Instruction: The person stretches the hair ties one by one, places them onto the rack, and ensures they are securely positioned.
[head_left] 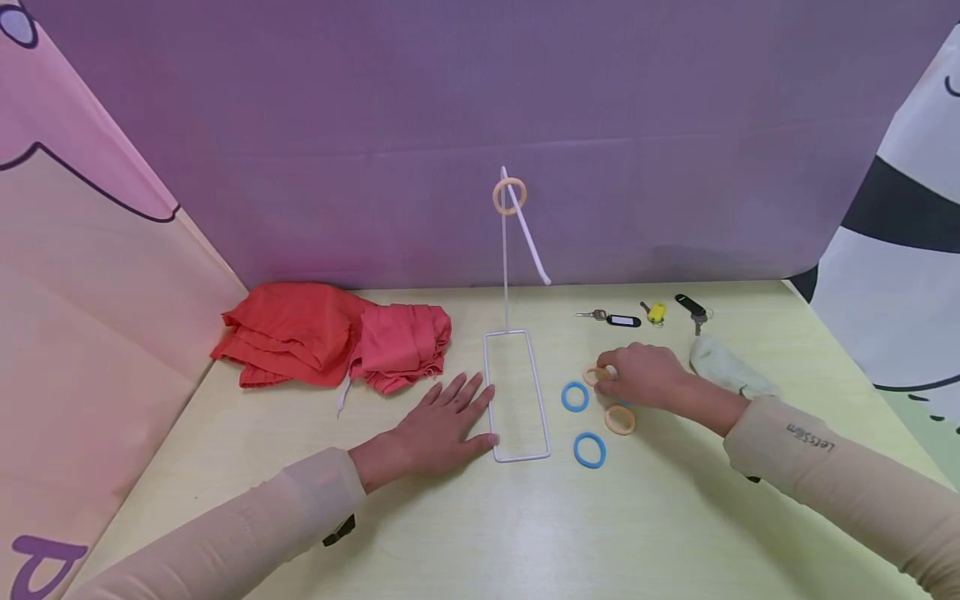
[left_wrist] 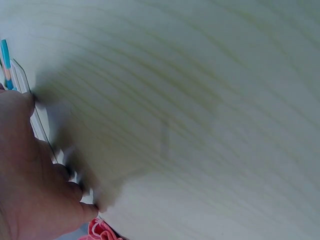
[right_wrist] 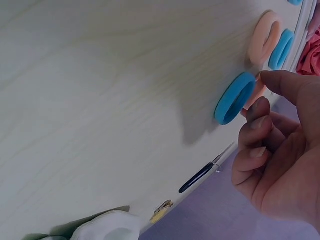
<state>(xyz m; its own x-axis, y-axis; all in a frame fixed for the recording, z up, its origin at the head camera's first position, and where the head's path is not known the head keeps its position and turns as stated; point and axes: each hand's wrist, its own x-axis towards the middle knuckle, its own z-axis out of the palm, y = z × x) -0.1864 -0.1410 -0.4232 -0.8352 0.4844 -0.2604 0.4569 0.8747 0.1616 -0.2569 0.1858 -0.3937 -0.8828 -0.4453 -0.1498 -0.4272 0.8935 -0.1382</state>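
1. A pale-orange round ring (head_left: pixel 587 377) is pinched in the narrow grip of the right hand (head_left: pixel 641 375), to the right of a white wire stand (head_left: pixel 506 275).
2. The left hand (head_left: pixel 438 429) is laid with its grip spread wide, thumb and fingertip at the stand's base.
3. A second pale-orange ring (head_left: pixel 496 197) is hung on the stand's slanted arm.
4. A blue ring (head_left: pixel 565 397) is laid on the pale wooden worktop (head_left: pixel 465 533), between base and right hand.
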